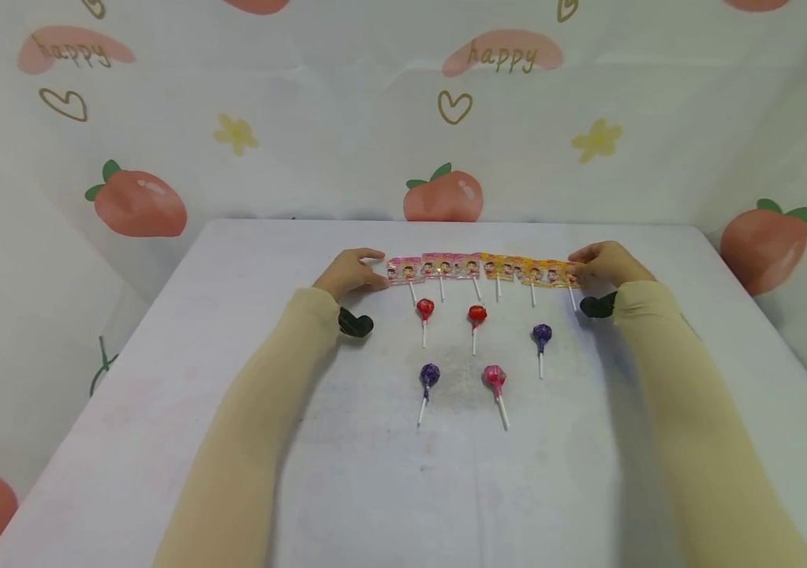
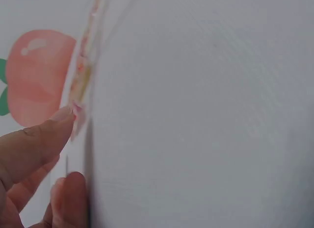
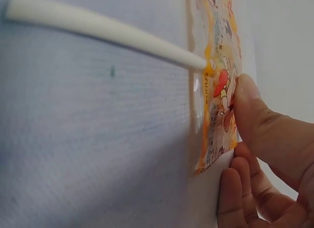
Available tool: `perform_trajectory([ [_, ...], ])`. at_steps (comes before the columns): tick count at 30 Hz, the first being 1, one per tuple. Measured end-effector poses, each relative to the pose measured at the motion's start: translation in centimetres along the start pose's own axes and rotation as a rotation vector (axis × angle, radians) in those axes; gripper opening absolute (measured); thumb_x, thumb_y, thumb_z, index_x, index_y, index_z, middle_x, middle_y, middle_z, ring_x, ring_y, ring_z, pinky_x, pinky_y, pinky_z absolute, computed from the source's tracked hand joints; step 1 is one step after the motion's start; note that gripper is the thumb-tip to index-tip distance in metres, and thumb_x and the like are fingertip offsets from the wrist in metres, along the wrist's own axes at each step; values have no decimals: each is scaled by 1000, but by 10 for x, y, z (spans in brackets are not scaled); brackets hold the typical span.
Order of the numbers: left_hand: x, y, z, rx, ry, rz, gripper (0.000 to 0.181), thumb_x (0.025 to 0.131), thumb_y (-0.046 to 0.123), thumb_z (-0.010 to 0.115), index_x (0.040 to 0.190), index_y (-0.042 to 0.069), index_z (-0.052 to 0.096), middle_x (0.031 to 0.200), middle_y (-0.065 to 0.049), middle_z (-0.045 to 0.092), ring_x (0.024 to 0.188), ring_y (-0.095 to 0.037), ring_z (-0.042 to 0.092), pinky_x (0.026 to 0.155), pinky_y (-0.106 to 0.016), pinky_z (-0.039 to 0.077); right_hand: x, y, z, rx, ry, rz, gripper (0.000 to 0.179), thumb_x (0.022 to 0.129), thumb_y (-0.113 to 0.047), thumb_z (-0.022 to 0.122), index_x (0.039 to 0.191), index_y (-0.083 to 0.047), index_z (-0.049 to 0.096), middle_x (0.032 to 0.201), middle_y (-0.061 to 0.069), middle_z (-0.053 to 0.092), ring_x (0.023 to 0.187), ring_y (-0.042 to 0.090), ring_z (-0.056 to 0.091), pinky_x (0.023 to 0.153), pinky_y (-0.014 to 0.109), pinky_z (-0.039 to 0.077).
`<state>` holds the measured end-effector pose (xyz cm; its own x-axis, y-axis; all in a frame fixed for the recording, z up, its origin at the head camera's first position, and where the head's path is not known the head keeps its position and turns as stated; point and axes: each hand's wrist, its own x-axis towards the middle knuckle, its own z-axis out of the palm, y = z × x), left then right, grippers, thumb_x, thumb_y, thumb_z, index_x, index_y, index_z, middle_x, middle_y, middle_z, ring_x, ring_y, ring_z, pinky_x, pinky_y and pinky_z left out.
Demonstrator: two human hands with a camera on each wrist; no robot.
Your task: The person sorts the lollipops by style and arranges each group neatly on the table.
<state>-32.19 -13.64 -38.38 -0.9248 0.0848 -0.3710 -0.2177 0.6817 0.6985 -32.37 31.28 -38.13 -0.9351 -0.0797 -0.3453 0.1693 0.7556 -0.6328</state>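
Along the far part of the white table runs a row of flat lollipops in clear printed wrappers. Pink wrappers (image 1: 438, 266) make up the left part, orange wrappers (image 1: 532, 272) the right. At the row's left end is my left hand (image 1: 352, 272), thumb and forefinger spread apart, tips right at the last pink wrapper. My right hand (image 1: 605, 264) pinches the end orange-wrapped lollipop (image 3: 223, 90); its white stick (image 3: 108, 29) points toward me. In the right wrist view, one fingertip (image 3: 248, 88) is on the wrapper's far edge and other fingers curl by its end.
Nearer to me lie round lollipops: two red ones (image 1: 425, 308) (image 1: 477, 313), purple ones (image 1: 542, 333) (image 1: 429, 375) and a pink one (image 1: 495, 375). A cloth printed with peaches (image 1: 443, 196) hangs behind the table (image 1: 375, 489). Black wrist cameras (image 1: 356, 323) sit at both cuffs.
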Motion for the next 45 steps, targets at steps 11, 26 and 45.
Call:
perform_trajectory([
  [11,-30,19,-11,-403,-102,-54,55,93,18,65,144,17,45,143,-11,44,127,-28,47,98,-36,48,0,0,-1,-6,6,-35,45,95,-17,61,130,9,52,105,10,64,90,19,46,82,32,33],
  [26,-110,44,24,-204,-274,297,38,94,16,64,130,7,58,110,-16,56,110,-37,58,87,-38,54,-3,-1,-3,17,1,20,52,92,-32,66,131,1,55,108,9,59,95,24,43,85,39,33],
  [45,-127,13,75,107,-377,243,21,85,16,74,106,18,72,75,1,61,60,-11,50,58,-22,38,3,2,-3,32,-22,-17,45,96,-18,59,131,9,50,80,-11,61,80,15,46,76,33,33],
])
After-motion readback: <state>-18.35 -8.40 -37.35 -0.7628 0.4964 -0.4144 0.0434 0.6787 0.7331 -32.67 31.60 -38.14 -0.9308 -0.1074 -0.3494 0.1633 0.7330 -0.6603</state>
